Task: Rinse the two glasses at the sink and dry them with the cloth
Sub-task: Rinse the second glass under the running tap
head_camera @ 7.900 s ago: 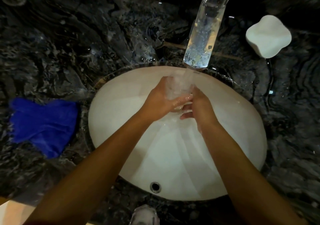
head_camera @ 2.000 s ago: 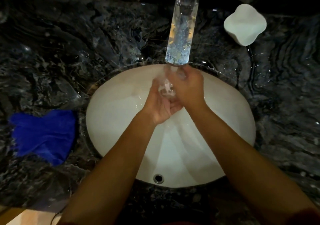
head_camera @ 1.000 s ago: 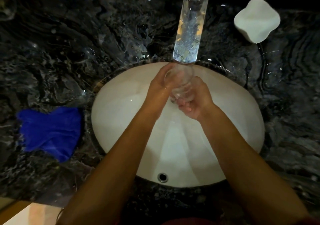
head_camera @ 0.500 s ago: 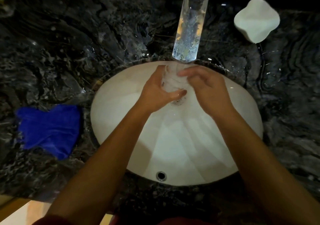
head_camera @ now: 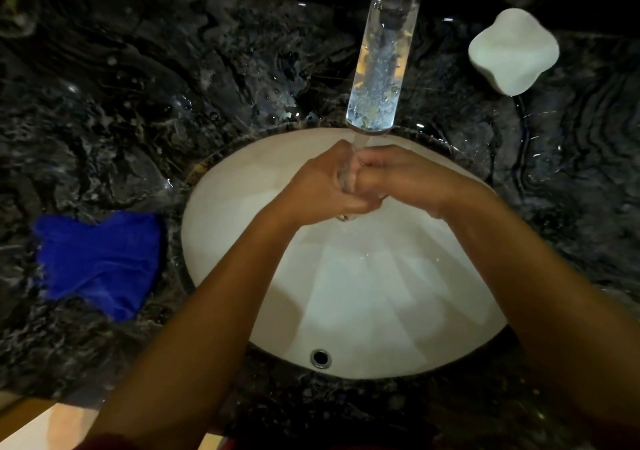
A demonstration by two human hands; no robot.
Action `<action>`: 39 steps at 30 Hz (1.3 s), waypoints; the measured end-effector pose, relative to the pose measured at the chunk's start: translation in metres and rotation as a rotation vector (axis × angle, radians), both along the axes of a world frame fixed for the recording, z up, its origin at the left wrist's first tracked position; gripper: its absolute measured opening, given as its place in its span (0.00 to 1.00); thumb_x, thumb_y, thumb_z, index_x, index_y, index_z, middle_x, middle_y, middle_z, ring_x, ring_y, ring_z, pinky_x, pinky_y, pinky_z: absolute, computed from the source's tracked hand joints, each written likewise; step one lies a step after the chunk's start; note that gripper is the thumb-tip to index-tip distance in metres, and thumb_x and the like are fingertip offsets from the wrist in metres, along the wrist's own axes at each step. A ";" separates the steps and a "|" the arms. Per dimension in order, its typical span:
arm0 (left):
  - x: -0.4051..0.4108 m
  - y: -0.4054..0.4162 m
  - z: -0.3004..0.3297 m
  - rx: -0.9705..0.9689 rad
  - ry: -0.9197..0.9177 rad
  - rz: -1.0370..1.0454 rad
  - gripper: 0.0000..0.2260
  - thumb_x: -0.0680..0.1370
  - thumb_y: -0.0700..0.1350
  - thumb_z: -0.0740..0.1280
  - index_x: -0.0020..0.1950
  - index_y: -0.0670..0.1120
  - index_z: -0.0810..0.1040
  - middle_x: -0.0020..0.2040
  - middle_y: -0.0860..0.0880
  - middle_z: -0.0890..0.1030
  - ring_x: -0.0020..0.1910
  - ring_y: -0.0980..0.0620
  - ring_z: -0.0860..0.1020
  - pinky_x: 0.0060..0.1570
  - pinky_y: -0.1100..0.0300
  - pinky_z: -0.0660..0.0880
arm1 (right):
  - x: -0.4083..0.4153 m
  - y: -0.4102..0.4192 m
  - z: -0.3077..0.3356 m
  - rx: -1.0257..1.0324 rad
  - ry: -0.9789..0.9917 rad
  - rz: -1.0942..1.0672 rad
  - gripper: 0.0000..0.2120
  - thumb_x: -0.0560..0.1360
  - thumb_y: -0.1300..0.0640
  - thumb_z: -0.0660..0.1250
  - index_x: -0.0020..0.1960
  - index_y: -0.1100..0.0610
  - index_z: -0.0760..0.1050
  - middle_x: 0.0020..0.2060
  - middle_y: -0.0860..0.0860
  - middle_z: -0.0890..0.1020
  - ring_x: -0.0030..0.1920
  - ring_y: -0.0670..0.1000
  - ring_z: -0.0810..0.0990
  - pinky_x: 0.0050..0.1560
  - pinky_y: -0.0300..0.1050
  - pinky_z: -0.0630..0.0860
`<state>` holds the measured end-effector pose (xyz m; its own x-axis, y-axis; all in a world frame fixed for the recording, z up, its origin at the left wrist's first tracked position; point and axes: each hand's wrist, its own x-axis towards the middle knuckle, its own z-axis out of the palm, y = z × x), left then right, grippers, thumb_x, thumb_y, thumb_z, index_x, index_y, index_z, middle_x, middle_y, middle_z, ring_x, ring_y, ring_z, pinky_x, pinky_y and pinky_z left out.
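Glass (head_camera: 346,176): clear, mostly hidden between the two hands; only a wet sliver and its base show, shape hard to make out. Second glass: not seen. Left hand (head_camera: 317,186): fingers curled round the glass. Right hand (head_camera: 398,176): fingers curled against the glass from the other side. Position: over the white sink (head_camera: 363,294), directly under the tap (head_camera: 381,69), top cut off, water running. Desk (head_camera: 138,86): dark veined stone, wet, dimly lit. Cloth (head_camera: 98,262): blue, crumpled, left of the sink. White soap (head_camera: 512,51): right of the tap.
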<state>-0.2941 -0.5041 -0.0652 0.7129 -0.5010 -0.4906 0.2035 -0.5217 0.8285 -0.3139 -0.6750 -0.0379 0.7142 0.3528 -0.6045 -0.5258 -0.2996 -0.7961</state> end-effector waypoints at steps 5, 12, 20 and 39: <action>0.007 -0.003 0.008 -0.141 0.199 0.010 0.09 0.78 0.39 0.72 0.49 0.54 0.79 0.43 0.48 0.84 0.45 0.48 0.83 0.39 0.65 0.80 | -0.005 0.010 -0.005 -0.080 -0.122 -0.091 0.10 0.72 0.42 0.72 0.50 0.45 0.82 0.48 0.44 0.84 0.51 0.43 0.83 0.55 0.42 0.76; 0.018 0.019 -0.006 -0.563 0.895 -0.202 0.23 0.70 0.56 0.73 0.56 0.40 0.81 0.42 0.40 0.83 0.38 0.43 0.83 0.40 0.54 0.80 | -0.020 0.004 0.006 0.322 -0.083 -0.021 0.13 0.75 0.50 0.74 0.56 0.56 0.84 0.40 0.55 0.88 0.40 0.57 0.87 0.45 0.44 0.80; 0.039 0.010 -0.003 -0.439 0.705 -0.237 0.11 0.74 0.51 0.71 0.46 0.43 0.84 0.38 0.43 0.84 0.37 0.45 0.83 0.41 0.54 0.81 | -0.006 -0.018 -0.002 0.267 -0.117 0.042 0.10 0.72 0.57 0.74 0.52 0.58 0.87 0.44 0.56 0.89 0.46 0.53 0.89 0.53 0.47 0.83; -0.012 -0.029 0.001 -0.121 0.588 0.494 0.27 0.79 0.68 0.58 0.64 0.50 0.78 0.54 0.40 0.85 0.47 0.41 0.86 0.44 0.45 0.84 | -0.016 0.048 -0.043 -0.122 -0.153 -1.051 0.20 0.83 0.50 0.64 0.33 0.52 0.74 0.29 0.46 0.79 0.33 0.44 0.78 0.39 0.40 0.76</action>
<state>-0.3065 -0.5328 -0.0641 0.5069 -0.2672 -0.8196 0.8125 -0.1694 0.5577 -0.3297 -0.6265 -0.0806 0.6962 -0.5408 -0.4720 -0.4635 0.1635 -0.8709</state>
